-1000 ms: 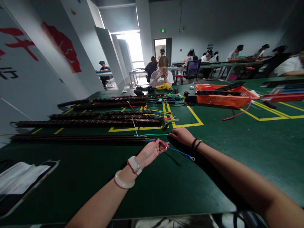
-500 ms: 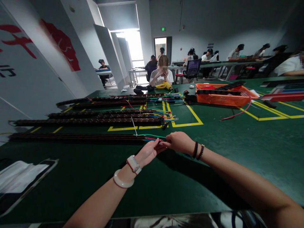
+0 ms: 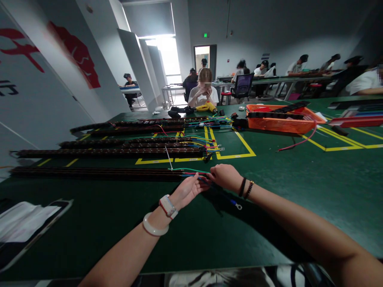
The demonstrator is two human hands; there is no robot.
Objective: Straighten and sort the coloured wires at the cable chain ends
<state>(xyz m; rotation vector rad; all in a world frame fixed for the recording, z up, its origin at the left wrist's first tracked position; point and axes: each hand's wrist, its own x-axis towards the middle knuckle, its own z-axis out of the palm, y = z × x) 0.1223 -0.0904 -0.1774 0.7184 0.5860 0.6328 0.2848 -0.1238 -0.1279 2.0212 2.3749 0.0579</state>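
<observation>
A long dark cable bundle (image 3: 98,173) lies across the green table, its coloured wires (image 3: 189,174) coming out at the right end. My left hand (image 3: 188,190), palm turned up, has its thumb and fingers closed around these wires. Just right of it, my right hand (image 3: 225,176) is closed on the wires too, knuckles up; its fingertips are partly hidden. From under my hands a dark wire runs toward me, ending in a blue-sleeved ring terminal (image 3: 237,206). A white cable tie (image 3: 169,157) stands up from the bundle near its wire end.
More cable bundles (image 3: 113,153) lie behind, over yellow tape outlines. An orange basket (image 3: 278,125) stands at the back right, near a yellow heat gun (image 3: 206,107). A paper sheet (image 3: 26,219) lies on the left. A person (image 3: 205,89) sits opposite; others work farther back.
The ring-terminal wire now sticks out below my right hand, where it was mostly hidden before. My right hand has shifted slightly left, and my left fingers have loosened a little.
</observation>
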